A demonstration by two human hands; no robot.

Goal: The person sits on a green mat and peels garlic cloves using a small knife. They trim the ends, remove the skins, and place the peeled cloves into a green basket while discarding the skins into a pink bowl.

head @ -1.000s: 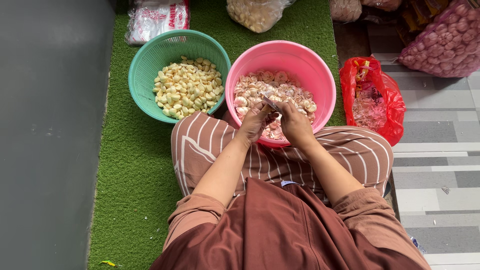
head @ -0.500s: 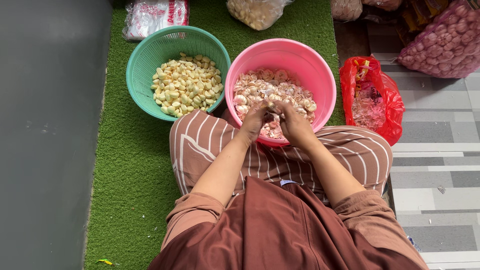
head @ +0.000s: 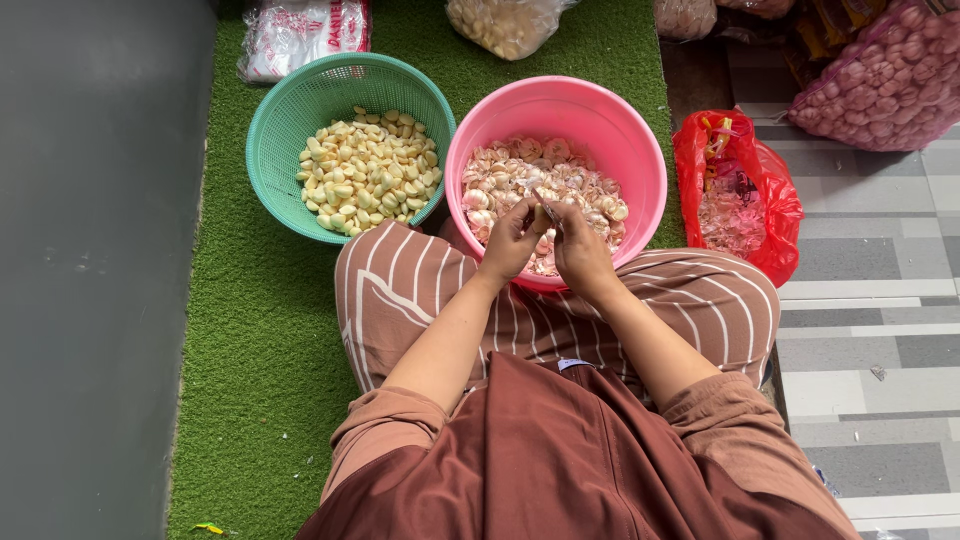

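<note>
Green artificial turf mat [head: 260, 330] beside grey tiled floor [head: 880, 300]. On the mat: green basket [head: 275, 150] of peeled cloves, pink bowl [head: 640, 160] of unpeeled ones, clear bags at the far edge. On the tiles: red bag [head: 770, 200], pink mesh sack [head: 880, 80].

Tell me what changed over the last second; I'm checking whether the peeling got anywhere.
Hardly anything. Both hands, left hand and right hand, stay together over the pink bowl, working something small between the fingertips; nothing was let go. The green basket of peeled cloves and the red bag lie as before.
</note>
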